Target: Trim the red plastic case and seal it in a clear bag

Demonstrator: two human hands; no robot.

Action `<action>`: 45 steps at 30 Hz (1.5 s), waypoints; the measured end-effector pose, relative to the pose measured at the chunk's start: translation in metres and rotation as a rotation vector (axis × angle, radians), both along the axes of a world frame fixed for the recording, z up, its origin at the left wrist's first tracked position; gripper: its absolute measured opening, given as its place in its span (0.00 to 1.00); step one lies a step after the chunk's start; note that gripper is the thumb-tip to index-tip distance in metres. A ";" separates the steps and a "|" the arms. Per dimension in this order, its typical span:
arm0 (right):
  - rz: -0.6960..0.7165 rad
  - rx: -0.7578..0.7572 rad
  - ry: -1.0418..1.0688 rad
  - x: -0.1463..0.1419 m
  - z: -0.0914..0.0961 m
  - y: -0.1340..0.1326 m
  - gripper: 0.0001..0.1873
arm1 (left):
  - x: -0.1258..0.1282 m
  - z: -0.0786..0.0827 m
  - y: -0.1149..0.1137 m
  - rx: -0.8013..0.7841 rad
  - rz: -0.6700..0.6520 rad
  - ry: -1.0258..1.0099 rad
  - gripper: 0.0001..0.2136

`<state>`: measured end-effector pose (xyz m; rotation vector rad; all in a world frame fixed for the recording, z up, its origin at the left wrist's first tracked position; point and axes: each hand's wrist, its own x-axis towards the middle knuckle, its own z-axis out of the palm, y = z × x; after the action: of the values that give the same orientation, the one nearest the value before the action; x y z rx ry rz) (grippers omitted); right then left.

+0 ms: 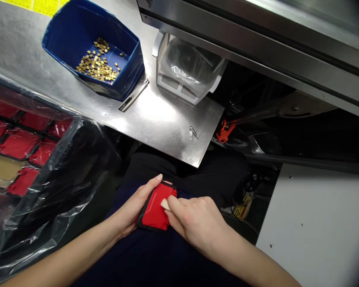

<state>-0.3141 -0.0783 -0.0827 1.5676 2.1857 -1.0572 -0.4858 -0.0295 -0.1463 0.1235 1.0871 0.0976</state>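
While left hand [134, 207] cradles red part [155, 213] | right hand [194, 221] pinching its top

I see a brushed steel bench [155, 115], a glossy blue plastic bin [77, 28] of brass-coloured parts [97, 63], and crinkled clear film [48, 179].

Steel table [167, 119] edge overhangs just above; plastic-wrapped bin [56, 179] crowds left.

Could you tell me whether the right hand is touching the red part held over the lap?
Touching: the head view shows the right hand with its fingertips on the red part, which the left hand grips.
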 end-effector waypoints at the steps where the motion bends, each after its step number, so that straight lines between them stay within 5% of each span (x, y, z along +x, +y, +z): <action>1: -0.010 -0.007 0.005 0.000 0.000 0.000 0.12 | 0.000 0.000 0.000 -0.014 0.007 0.000 0.23; 8: -0.023 -0.038 0.033 0.000 0.003 0.006 0.11 | -0.004 -0.001 0.001 -0.113 0.018 0.002 0.25; 45: -0.021 0.027 0.131 0.009 -0.015 0.004 0.14 | -0.015 -0.009 -0.005 -0.070 0.072 -0.032 0.23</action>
<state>-0.3052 -0.0747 -0.0981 1.5773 2.2815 -1.1727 -0.5008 -0.0341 -0.1554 0.0197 1.0615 0.1262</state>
